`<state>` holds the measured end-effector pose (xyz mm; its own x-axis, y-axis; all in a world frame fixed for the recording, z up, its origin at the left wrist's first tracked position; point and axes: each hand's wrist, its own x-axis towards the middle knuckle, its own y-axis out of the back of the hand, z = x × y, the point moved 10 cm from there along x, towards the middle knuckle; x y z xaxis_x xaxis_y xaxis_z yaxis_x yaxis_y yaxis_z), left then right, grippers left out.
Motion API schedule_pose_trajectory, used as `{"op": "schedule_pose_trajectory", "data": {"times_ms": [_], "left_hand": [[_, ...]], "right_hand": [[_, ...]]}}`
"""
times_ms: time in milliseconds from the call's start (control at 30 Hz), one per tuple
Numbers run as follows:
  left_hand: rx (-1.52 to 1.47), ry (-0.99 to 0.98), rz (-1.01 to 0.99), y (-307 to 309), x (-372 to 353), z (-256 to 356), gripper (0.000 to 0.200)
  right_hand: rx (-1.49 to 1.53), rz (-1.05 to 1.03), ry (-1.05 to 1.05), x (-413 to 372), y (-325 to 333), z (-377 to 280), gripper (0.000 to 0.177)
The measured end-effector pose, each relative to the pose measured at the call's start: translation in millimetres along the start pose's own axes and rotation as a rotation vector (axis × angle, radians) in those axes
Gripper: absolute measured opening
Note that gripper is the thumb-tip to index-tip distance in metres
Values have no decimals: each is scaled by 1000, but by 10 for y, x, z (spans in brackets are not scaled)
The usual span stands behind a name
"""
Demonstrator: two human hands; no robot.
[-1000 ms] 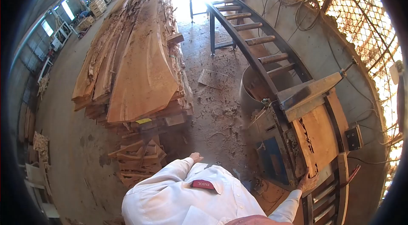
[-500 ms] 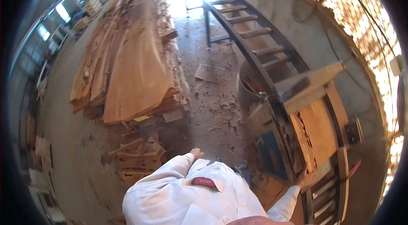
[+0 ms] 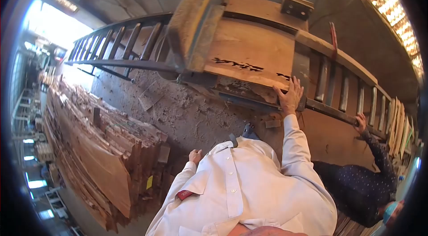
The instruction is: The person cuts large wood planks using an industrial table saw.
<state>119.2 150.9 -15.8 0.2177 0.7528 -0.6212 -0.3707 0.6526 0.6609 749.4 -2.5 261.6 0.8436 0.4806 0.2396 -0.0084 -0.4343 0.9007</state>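
The right hand (image 3: 290, 98) lies flat on the near edge of a wide wooden slab (image 3: 252, 51), at about one o'clock from the person's chest. Its fingers (image 3: 295, 85) are spread and rest on top of the wood without gripping it. The slab sits on a long roller bench (image 3: 307, 64) across the top of the view, with dark cracks running along its face. A slanted metal guard (image 3: 196, 17) lies just beside the slab at eleven o'clock. Bare steel rollers (image 3: 343, 91) show to the slab's right, at two o'clock.

The left hand (image 3: 195, 155) hangs by the hip at nine o'clock, touching nothing; I cannot tell whether its fingers are curled or spread.

At three o'clock a co-worker's hand (image 3: 360, 122), on a dark dotted sleeve (image 3: 379, 155), rests on the bench's near rail. A stack of rough planks (image 3: 102, 147) lies on the sawdust floor (image 3: 187, 111) at eight o'clock, well apart from the bench.
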Motion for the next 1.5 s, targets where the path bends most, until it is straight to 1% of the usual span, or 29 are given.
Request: {"op": "schedule_pose_trajectory", "data": {"times_ms": [100,133,167,233,367,433,500,567,600,633,667,767,867,933,1000,1067,1100,1167,1233,1267,1367,1400,1467,1500], "left_hand": [[159,-152,113,135,227,377,43],[-54,-66,39,91,295,464,41],[-272,25,-28,67,357,622,39],[-310,-119,-102,120,466,1275,32],[-814,-248,-317,401,-5,3337,35],[-880,-314,-417,377,-52,4038,35],[-1001,-316,-476,274,21,4487,39],[-1087,-249,-587,46,158,4747,42],[-1181,-212,-649,-137,175,4844,43],[-1321,-201,-700,-186,277,4991,44],[-1349,-159,-662,-267,367,4996,44],[-1444,-117,-633,-365,533,4985,49],[-1322,100,-552,23,293,4779,46],[-1285,21,-568,343,279,4691,48],[-1264,-78,-577,502,358,4535,49],[-1261,-121,-530,690,410,4343,50],[-1257,-144,-506,794,429,4253,51],[-1229,-122,-513,941,450,4099,50],[-1170,-118,-531,1167,435,4006,51],[-1173,-116,-543,1157,462,3966,51],[-1189,-147,-563,1171,529,3874,51],[-1202,-176,-565,1194,523,3855,51],[-1205,-217,-566,1209,496,3813,52],[-1197,-229,-561,1200,482,3778,53]], "right_hand": [[-9,-4,23,23,5,22,91],[3,-7,28,31,-6,32,86],[7,-10,21,50,-37,72,85],[19,-21,19,64,-111,129,83],[55,-14,18,52,-112,100,77],[67,-10,32,79,-106,75,76],[66,-27,43,95,-99,23,75],[65,-35,54,81,-150,32,74],[71,-55,29,-37,-221,148,75],[66,-67,55,74,-274,102,76],[71,-89,50,75,-291,108,77],[98,-178,45,73,-389,116,78],[106,-235,59,-71,-427,80,79],[248,-258,17,-277,-374,-191,80],[364,-285,-25,-457,-349,-510,81],[456,-312,-50,-552,-377,-756,81],[454,-331,-68,-589,-399,-889,80],[444,-368,-111,-659,-396,-1113,79],[526,-405,-201,-743,-420,-1292,73],[570,-424,-246,-773,-456,-1349,70],[261,-350,144,-828,-505,-1290,58],[677,-371,-179,-821,-577,-1147,52],[1491,-348,-858,-1032,-908,-1068,40],[1464,-353,-887,-1070,-915,-1059,40]]}}
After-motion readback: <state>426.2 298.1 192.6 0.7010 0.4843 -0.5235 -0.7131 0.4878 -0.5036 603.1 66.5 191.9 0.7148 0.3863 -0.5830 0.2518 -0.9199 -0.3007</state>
